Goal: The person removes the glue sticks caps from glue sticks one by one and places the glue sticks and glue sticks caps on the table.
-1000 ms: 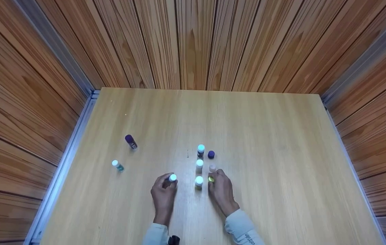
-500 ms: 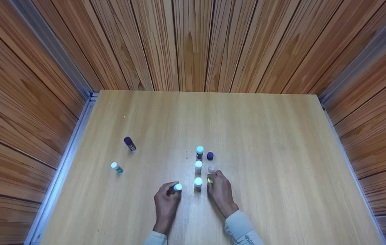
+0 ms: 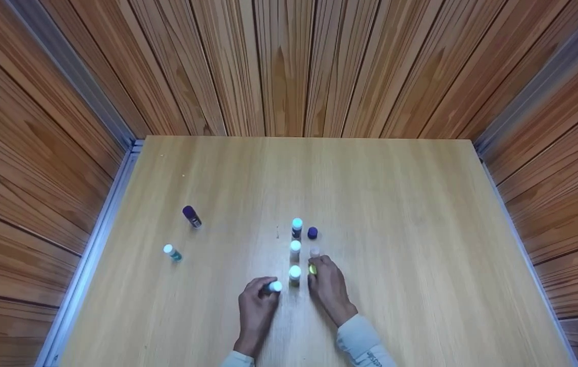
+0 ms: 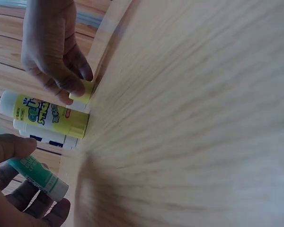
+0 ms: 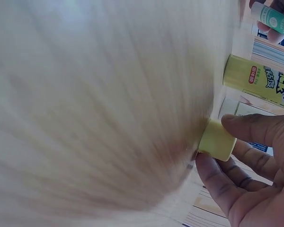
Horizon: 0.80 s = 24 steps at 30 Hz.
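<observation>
My left hand grips a green glue stick with a white end, held tilted above the table. With thumb and fingers, my right hand pinches a yellow cap down at the tabletop. Between the hands, a yellow glue stick stands upright with its white end on top. A white glue stick and a dark-labelled glue stick stand in line behind it. Beyond the right fingers are a pale cap and a purple cap.
Off to the left stand a purple-capped glue stick and a teal glue stick with a white top. Wood-panelled walls rise behind the table and on both sides. A metal rail runs along its left edge.
My left hand has moved right and nearer the body with the green glue stick, which now tilts toward the yellow one. My right hand stays at the yellow cap.
</observation>
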Each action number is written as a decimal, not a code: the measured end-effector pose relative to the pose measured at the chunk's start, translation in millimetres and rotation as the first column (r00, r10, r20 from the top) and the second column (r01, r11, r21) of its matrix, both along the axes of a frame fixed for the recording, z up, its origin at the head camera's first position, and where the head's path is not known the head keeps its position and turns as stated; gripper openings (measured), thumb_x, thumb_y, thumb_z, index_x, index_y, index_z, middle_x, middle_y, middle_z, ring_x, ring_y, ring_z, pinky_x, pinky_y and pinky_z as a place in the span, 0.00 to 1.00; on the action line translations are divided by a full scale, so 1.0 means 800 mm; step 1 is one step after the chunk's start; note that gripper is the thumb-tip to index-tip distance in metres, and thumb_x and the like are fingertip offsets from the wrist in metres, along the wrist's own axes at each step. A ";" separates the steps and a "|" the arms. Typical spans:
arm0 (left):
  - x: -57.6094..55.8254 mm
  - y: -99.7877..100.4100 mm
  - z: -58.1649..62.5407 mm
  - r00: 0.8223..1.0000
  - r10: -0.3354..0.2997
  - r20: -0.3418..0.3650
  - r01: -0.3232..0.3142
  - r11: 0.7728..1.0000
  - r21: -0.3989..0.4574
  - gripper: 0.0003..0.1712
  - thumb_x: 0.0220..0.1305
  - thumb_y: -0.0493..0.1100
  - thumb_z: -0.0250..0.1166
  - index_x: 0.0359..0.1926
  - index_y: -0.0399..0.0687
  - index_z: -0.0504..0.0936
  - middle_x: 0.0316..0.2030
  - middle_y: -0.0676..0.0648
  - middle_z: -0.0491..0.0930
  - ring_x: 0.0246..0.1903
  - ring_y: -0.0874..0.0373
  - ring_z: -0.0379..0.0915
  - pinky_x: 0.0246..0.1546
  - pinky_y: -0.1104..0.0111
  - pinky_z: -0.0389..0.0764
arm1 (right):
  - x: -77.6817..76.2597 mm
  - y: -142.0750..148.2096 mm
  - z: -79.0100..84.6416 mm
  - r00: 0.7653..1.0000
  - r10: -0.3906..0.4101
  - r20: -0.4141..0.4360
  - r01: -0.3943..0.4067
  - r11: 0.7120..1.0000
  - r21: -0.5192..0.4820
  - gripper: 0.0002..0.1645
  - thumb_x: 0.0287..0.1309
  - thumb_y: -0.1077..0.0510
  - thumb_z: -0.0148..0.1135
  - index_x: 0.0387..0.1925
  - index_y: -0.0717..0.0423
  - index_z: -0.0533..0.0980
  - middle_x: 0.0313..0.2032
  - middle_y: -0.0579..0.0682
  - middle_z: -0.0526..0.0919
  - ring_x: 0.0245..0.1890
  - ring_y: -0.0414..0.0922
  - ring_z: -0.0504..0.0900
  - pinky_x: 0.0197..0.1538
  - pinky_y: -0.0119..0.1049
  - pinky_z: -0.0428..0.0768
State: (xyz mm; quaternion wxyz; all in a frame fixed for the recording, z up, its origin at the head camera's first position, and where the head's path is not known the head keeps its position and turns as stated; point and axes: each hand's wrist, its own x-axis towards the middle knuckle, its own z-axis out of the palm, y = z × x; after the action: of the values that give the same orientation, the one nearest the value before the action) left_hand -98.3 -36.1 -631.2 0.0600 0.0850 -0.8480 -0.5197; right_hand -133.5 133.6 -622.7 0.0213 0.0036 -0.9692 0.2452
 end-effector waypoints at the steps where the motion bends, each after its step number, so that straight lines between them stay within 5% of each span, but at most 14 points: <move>1: 0.001 0.000 -0.001 1.000 -0.003 -0.006 0.003 1.000 -0.006 0.16 0.43 0.31 0.68 0.34 0.53 0.83 0.33 0.58 0.78 0.39 0.64 0.75 0.42 0.72 0.76 | 0.001 0.000 0.000 1.000 0.002 -0.001 -0.002 1.000 -0.003 0.19 0.47 0.63 0.65 0.44 0.56 0.76 0.41 0.51 0.76 0.41 0.46 0.77 0.44 0.37 0.76; 14: 0.004 0.000 0.003 0.998 -0.067 -0.004 0.065 0.977 -0.204 0.13 0.43 0.34 0.69 0.33 0.53 0.84 0.33 0.57 0.78 0.38 0.62 0.72 0.41 0.68 0.76 | 0.022 -0.001 0.029 0.998 -0.050 0.024 0.051 0.997 -0.055 0.22 0.49 0.62 0.64 0.49 0.57 0.74 0.43 0.51 0.77 0.43 0.45 0.77 0.45 0.38 0.76; 24: 0.007 0.005 0.006 0.996 -0.086 0.001 0.083 0.962 -0.260 0.12 0.43 0.37 0.70 0.34 0.50 0.85 0.33 0.57 0.79 0.39 0.63 0.71 0.41 0.69 0.76 | 0.041 0.003 0.038 0.992 -0.106 -0.075 0.104 0.994 -0.025 0.21 0.48 0.59 0.65 0.47 0.57 0.75 0.41 0.50 0.77 0.40 0.44 0.77 0.41 0.36 0.77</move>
State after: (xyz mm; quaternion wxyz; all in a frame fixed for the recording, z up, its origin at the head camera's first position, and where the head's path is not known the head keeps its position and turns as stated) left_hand -92.5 -32.4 -626.6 0.0529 0.0374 -0.9112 -0.4068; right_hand -100.9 136.4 -592.5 0.0710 -0.0383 -0.9639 0.2537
